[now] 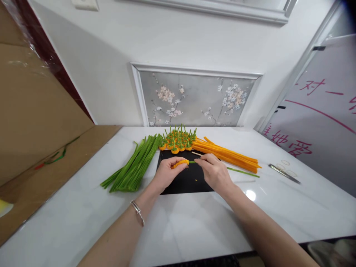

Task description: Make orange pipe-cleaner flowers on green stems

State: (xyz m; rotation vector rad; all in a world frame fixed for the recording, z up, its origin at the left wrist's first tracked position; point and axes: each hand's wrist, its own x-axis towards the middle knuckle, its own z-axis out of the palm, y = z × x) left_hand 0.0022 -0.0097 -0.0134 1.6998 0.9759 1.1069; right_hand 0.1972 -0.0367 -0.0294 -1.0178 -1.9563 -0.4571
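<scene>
My left hand (168, 171) pinches a ribbed orange coil (180, 164) between thumb and fingers. From the coil's right end a green fuzzy stem (191, 162) runs to my right hand (214, 171), whose fingers are closed on it. A thin pale stick (197, 154) also sticks out leftward from the right hand's fingers. Both hands are over a black mat (183, 183). Behind them stands a cluster of small orange pieces with green tops (179, 141). A green strip (244, 172) extends to the right beyond my right hand.
Green fuzzy stems (135, 167) lie in a bundle on the left, orange ones (230, 152) on the right. Scissors (284, 173) and thin rings (285, 162) rest farther right on the white table (178, 230). Cardboard (36, 111) stands at the left; a wall is behind.
</scene>
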